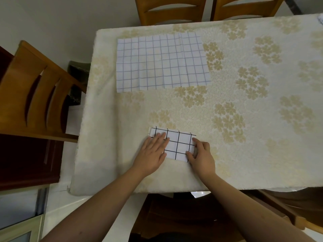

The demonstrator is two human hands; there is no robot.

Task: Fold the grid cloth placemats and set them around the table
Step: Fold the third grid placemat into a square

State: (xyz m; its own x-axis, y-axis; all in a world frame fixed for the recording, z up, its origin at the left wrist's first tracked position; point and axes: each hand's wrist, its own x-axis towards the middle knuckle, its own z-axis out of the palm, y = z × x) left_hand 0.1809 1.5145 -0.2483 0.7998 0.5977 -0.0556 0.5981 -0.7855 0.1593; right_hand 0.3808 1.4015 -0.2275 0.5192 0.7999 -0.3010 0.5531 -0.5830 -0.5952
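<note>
The folded mat [176,144] lies at 6 o'clock on the table [244,154], near the front edge. The left hand [153,152] presses flat on its left half, fingers straight and together, holding nothing. The right hand [201,154] pinches the mat's right edge, thumb on top at the lower corner and fingers curled round the side.

Risks, as I judge them: the layers look a little out of line, since dark grid lines poke past the top edge, so a crease pressed now could set crooked. The tablecloth [108,119] looks slick and hangs loose over the edge; a hard sideways push from the left hand could slide the mat or ruck up the cloth beneath. If the right hand lifts its edge before the fold is flattened, the bundle may spring open. The mat also sits close to the table's front edge, so a pull toward the body could drag it off.

Around: a second mat [162,62] lies unfolded at 11 o'clock, well apart from the hands, still creased. One chair [35,95] stands at 9 o'clock and two chairs [171,9] at 12 o'clock. Nothing lies between the hands and the unfolded mat, though reaching it means leaning across the table
</note>
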